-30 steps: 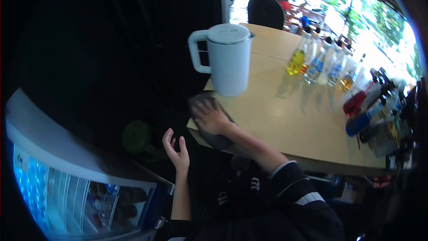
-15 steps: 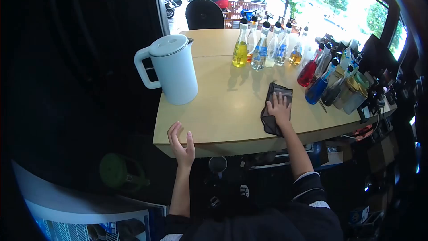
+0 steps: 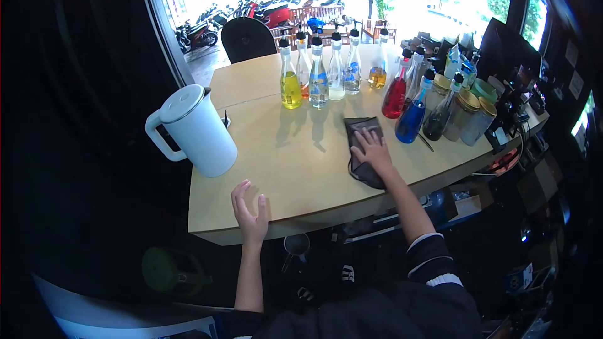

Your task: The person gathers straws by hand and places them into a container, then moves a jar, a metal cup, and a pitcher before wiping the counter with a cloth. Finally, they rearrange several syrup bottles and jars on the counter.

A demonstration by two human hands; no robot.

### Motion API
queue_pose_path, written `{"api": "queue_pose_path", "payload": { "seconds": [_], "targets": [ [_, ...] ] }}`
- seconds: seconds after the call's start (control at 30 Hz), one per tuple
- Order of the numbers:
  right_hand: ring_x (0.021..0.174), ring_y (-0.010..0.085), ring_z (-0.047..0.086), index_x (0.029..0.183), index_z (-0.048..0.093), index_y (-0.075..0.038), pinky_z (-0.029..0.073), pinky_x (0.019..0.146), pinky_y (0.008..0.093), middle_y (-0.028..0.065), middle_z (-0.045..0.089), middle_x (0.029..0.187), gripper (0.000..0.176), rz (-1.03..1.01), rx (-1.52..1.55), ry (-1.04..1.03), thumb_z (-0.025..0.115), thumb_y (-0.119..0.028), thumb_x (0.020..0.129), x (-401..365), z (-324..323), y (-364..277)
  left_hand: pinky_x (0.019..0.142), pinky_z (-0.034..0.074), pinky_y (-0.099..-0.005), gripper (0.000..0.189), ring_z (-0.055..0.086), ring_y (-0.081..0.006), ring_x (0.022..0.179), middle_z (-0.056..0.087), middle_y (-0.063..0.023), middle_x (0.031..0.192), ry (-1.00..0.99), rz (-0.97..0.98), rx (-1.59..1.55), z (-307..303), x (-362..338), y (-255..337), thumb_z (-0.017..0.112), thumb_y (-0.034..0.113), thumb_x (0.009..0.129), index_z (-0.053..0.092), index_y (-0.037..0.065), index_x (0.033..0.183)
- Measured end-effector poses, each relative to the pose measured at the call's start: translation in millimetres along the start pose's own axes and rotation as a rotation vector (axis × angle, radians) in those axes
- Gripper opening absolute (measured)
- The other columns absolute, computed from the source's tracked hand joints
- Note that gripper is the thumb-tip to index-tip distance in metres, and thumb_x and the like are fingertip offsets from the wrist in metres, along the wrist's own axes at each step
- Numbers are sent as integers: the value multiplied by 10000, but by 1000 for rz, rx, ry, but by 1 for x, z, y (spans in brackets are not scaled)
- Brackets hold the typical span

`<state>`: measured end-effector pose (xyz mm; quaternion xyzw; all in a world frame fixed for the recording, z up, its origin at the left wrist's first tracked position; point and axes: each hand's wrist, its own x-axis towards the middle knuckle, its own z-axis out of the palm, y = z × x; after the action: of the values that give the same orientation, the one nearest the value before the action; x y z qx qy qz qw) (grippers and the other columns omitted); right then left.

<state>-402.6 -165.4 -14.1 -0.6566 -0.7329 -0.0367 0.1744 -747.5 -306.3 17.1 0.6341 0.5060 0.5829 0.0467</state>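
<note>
My right hand (image 3: pixel 372 150) lies flat with spread fingers on a dark cloth (image 3: pixel 364 174), pressing it to the light wooden table (image 3: pixel 276 169). Part of the cloth is hidden under the palm. Over the table's front edge, my left hand (image 3: pixel 251 215) is held up with its fingers curved and apart, nothing in it. A white lidded pitcher (image 3: pixel 204 135) stands on the table beyond the left hand, its handle to the left. Nearest the cloth on the right is a bottle of blue liquid (image 3: pixel 411 122).
Several pump-topped bottles stand at the back, among them one with yellow liquid (image 3: pixel 291 90). A red bottle (image 3: pixel 395 97) and jars with gold lids (image 3: pixel 463 115) crowd the right side. A black chair (image 3: pixel 249 39) is behind the table. A green container (image 3: pixel 168 270) sits below left.
The head view has turned, so the table and its objects appear shifted left and tilted. My right hand stays flat on the cloth, and my left hand keeps its curved, empty pose.
</note>
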Motion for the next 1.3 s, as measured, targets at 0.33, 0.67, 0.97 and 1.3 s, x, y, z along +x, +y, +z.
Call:
{"api": "queue_pose_path", "payload": {
  "seconds": [0.33,0.67,0.97,1.3],
  "targets": [
    [1117,306,519,1151,542,-66,441,894,399,121,477,1304,361,-215,362,226,614,-210,828,-11,-66,21,903,411,-384,368,486,-282,1109,505,-143,1186,-158,70,-126,81,19,49,581,95,817,479,25,1164],
    [976,257,519,1151,448,-18,415,864,350,140,516,1070,456,90,667,772,674,-210,804,27,-112,117,876,434,-343,388,501,-260,1099,504,-132,1175,-334,163,-361,192,27,112,621,77,805,483,36,1165],
    [933,268,561,1139,419,4,428,839,363,164,552,998,429,-37,882,516,616,-260,863,36,-109,122,845,455,-319,377,563,-206,1004,507,-118,1166,-309,78,-395,196,19,111,605,71,824,476,30,1176],
    [842,257,528,1079,416,7,416,793,370,146,522,896,323,-139,899,544,576,-195,883,55,-94,124,821,475,-317,402,585,-202,992,509,-113,1164,-302,9,-410,186,19,104,612,50,821,473,38,1198]
  ]
}}
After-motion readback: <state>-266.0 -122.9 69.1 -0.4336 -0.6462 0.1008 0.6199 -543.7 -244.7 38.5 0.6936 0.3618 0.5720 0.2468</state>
